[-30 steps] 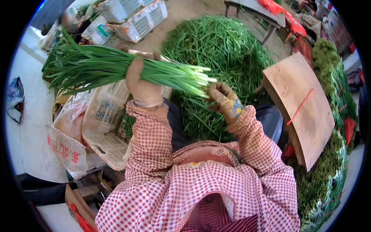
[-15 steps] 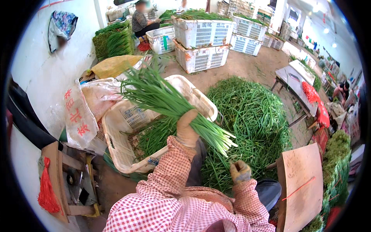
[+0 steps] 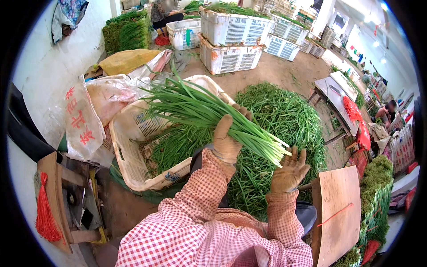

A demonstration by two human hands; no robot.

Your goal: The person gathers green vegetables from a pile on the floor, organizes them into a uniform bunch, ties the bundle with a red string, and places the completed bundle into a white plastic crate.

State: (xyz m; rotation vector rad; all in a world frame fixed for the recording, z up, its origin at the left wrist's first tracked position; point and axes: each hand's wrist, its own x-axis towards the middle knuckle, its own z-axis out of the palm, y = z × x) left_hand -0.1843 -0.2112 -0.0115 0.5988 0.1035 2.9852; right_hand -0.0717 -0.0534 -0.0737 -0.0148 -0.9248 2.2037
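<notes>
My gloved left hand (image 3: pixel 226 141) is closed round a bunch of long green garlic chives (image 3: pixel 191 106). The leafy tips fan out to the far left, while the pale cut ends point right. Beside those ends my gloved right hand (image 3: pixel 288 171) is spread, its fingertips close to the stalks; whether they touch, I cannot tell. Under the leaves stands a dirty white plastic basket (image 3: pixel 126 171) with loose chives (image 3: pixel 178 151) in it. A big heap of loose greens (image 3: pixel 289 120) lies on the floor beyond and below my right hand.
A brown board (image 3: pixel 338 213) with a red string on it stands at my right. Red ties (image 3: pixel 46 213) hang from a wooden stand at the left. Stacked white crates (image 3: pixel 233 58) are farther off, with a low table (image 3: pixel 333 98) to the right and a seated person (image 3: pixel 164 15) behind.
My right hand has risen from below and opened out from a curled shape beside the cut ends. The left hand has shifted slightly right and up with the bunch.
</notes>
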